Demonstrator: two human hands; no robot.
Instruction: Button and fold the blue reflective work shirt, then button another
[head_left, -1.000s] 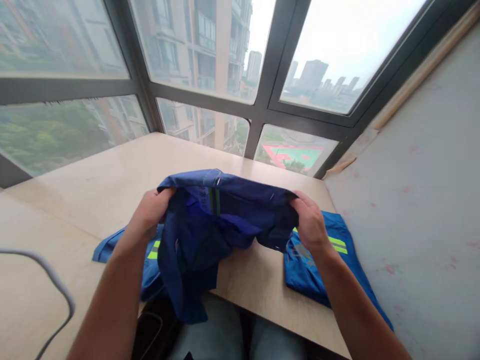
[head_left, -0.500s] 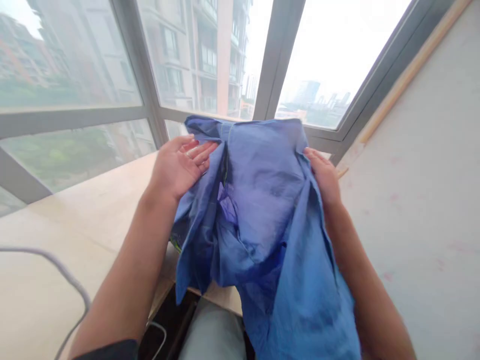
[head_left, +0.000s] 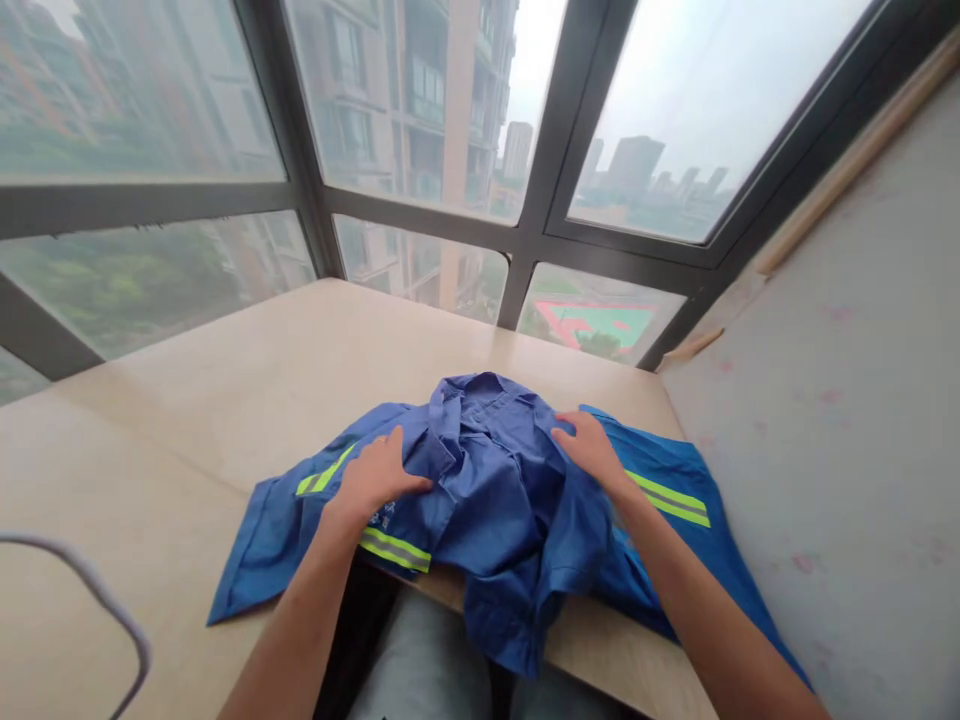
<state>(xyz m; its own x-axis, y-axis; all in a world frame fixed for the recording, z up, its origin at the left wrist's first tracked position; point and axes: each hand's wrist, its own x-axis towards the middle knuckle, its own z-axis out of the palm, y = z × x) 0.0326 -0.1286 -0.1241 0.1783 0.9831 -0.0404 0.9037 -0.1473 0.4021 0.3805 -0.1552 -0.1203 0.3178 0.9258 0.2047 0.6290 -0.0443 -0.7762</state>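
A blue work jacket (head_left: 495, 490) lies rumpled on the table's front part, its collar (head_left: 448, 415) toward the window and its lower front hanging over the near edge. Yellow-green reflective strips (head_left: 396, 549) cross it, with small white characters beside one. My left hand (head_left: 380, 472) rests on the jacket's left side, thumb apart from the fingers. On the other side, my right hand (head_left: 590, 447) touches the cloth near the shoulder, fingers and thumb apart. Further right spreads more blue cloth (head_left: 660, 465) with a reflective strip; whether it belongs to the jacket I cannot tell.
The pale wooden table (head_left: 300, 370) reaches back to grey-framed windows (head_left: 540, 240). A white wall (head_left: 847, 450) bounds the right side. A grey cable (head_left: 97, 590) curves over the table at the left. My legs (head_left: 427, 660) are below the near edge.
The jacket, earlier held up and spread between both hands, has come down onto the table. Both hands have moved down with it, and the reflective strips and collar now show.
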